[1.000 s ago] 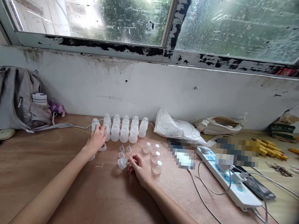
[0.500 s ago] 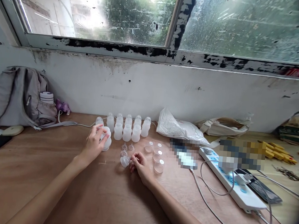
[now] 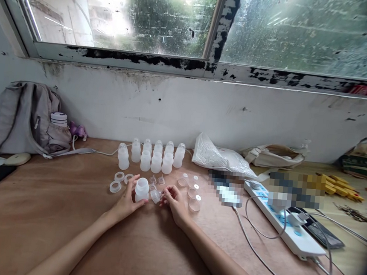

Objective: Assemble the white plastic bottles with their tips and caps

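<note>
My left hand [image 3: 129, 199] is wrapped around an uncapped white baby bottle [image 3: 142, 190], upright with its open mouth facing up. Just right of it, my right hand [image 3: 174, 201] pinches a clear bottle nipple [image 3: 155, 196], tilted with its wide base toward the bottle. Several other loose nipples [image 3: 161, 180] rest on the table behind. Left of my left hand lie three white screw rings [image 3: 115, 186]. Clear domed caps [image 3: 194, 205] sit in a cluster to the right of my right hand. Behind stand several white bottles [image 3: 156, 162] in rows.
A brown wooden table [image 3: 103, 250] runs to the wall. On the right are a power strip [image 3: 291, 232] with looping cables, a blurred phone [image 3: 230, 195] and a white plastic bag [image 3: 214, 155]. At far left stands a grey backpack [image 3: 24, 119].
My left hand has come nearer and to the right with the bottle, which now stands beside the nipple. The rings are uncovered. My right hand has barely moved, still pinching the nipple.
</note>
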`<state>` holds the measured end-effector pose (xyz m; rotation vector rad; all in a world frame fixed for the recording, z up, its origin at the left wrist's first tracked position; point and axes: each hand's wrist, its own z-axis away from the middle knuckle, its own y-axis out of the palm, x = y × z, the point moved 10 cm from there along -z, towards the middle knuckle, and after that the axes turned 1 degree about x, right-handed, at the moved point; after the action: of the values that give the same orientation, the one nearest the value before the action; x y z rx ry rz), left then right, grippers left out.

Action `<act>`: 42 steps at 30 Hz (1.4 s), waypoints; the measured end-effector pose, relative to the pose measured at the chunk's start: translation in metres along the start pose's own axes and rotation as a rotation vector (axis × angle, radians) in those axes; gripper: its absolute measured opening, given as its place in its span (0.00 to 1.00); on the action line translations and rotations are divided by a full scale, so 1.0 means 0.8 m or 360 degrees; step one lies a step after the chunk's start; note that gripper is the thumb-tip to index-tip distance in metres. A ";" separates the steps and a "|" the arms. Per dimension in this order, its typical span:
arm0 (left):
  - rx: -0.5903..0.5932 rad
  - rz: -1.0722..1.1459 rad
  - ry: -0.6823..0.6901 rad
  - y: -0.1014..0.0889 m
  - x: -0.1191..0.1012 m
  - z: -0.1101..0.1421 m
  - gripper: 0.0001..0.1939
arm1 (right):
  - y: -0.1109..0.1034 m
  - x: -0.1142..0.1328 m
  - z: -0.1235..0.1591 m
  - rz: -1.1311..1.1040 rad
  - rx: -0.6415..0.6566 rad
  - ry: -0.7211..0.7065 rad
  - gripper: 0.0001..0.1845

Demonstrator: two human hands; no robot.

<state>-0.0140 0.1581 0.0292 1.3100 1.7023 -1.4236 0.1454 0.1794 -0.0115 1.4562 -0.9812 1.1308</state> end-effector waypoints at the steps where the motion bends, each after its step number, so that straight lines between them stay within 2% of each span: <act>1: 0.0058 0.0080 -0.0036 0.007 0.005 0.000 0.34 | 0.000 0.000 0.000 -0.0018 -0.0002 0.0002 0.15; 3: 0.0146 0.0209 -0.0077 0.016 0.008 -0.001 0.28 | 0.000 -0.003 0.001 -0.0066 -0.0002 0.0015 0.14; 7: 0.0208 0.0343 -0.0069 0.014 -0.001 0.000 0.21 | 0.000 -0.008 0.001 -0.0170 -0.0015 0.0039 0.12; 13: 0.0236 0.0569 -0.0211 0.004 0.000 0.009 0.22 | -0.009 -0.003 -0.001 -0.0277 -0.0100 0.0038 0.13; 17: 0.0342 0.0439 -0.0222 0.004 0.004 0.012 0.17 | -0.017 -0.004 -0.004 -0.0422 -0.0159 0.0071 0.13; 22: 0.0166 0.0257 -0.0223 -0.011 0.013 0.009 0.17 | -0.018 -0.011 -0.008 -0.0554 -0.0134 0.0116 0.12; 24: 0.0151 0.0215 -0.0228 -0.010 0.015 0.009 0.16 | -0.016 -0.012 -0.007 -0.0559 -0.0113 0.0117 0.11; 30: 0.0168 0.0147 -0.0260 -0.006 0.015 0.011 0.14 | -0.002 -0.007 -0.001 -0.0444 -0.0007 0.0121 0.11; 35: 0.0134 0.0132 -0.0260 -0.009 0.016 0.010 0.13 | 0.000 -0.009 0.000 -0.0309 0.0020 0.0168 0.14; 42: 0.0158 0.0181 -0.0310 -0.010 0.021 0.010 0.14 | 0.004 -0.012 -0.003 -0.0193 0.0112 0.0142 0.10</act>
<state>-0.0286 0.1565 0.0151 1.2541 1.4254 -1.5316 0.1394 0.1811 -0.0202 1.4874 -0.7880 1.1409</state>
